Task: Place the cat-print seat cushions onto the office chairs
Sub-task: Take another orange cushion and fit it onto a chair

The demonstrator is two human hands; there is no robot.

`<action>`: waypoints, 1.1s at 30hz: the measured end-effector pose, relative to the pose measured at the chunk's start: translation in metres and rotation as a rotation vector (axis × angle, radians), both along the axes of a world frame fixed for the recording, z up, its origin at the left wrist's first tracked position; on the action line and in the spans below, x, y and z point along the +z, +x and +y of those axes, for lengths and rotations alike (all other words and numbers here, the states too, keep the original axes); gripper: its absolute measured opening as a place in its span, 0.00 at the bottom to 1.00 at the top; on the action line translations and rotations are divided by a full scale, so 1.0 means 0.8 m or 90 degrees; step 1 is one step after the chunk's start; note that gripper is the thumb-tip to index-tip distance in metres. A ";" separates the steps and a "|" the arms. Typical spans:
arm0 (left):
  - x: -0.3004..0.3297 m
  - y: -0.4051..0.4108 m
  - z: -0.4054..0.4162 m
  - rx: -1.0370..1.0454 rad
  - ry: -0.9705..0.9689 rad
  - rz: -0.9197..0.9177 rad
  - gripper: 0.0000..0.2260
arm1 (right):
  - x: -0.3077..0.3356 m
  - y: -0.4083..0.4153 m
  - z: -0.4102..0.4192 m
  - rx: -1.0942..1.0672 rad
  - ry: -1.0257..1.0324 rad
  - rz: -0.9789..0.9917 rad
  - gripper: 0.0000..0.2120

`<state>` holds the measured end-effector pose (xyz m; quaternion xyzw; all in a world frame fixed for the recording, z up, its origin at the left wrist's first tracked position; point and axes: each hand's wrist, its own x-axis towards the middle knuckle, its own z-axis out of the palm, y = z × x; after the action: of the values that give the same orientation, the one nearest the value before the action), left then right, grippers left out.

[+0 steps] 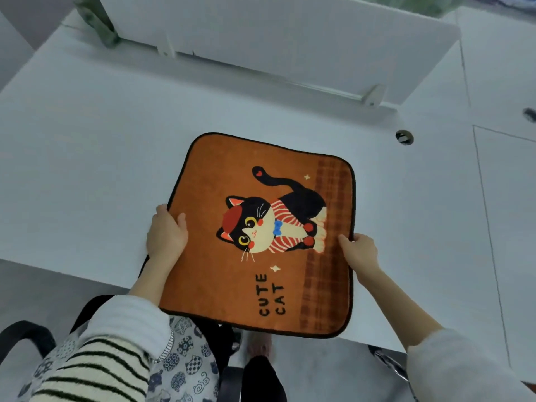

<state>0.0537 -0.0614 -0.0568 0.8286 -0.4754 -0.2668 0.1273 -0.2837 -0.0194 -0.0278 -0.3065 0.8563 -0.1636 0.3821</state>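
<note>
- Head view, nearest first: I see a striped sleeve and cat-patterned cloth at the bottom left, with a black chair armrest beside them.
- Below the cushion's near edge I can make out dark chair parts, possibly the seat back; the blur leaves me unsure.
- I have the left hand gripping the orange cat-print cushion at its left edge, thumb on top.
- The right hand pinches the right edge, thumb on the plaid band.
- The cushion is held face up, partly over the near edge of the white surface.
- Farther right, a round cable hole sits in the surface.
- Farthest back stands a white divider panel.
</note>
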 end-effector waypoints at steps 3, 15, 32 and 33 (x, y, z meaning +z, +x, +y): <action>0.013 -0.025 0.018 -0.028 -0.022 0.004 0.18 | 0.021 -0.007 0.016 0.017 -0.057 -0.016 0.14; 0.136 -0.263 0.125 -0.293 -0.090 0.289 0.18 | 0.177 -0.120 0.208 -0.094 -0.350 0.074 0.14; 0.335 -0.615 0.624 -0.702 -0.231 0.635 0.08 | 0.348 -0.287 0.818 -0.501 -0.576 0.414 0.16; 0.345 -0.639 0.651 -0.726 -0.231 0.654 0.08 | 0.354 -0.301 0.845 -0.521 -0.583 0.425 0.15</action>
<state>-0.4572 0.4595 0.2191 0.1960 -0.7449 -0.5587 0.3075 -0.5243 0.6569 0.2550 -0.1232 0.8193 -0.5361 -0.1618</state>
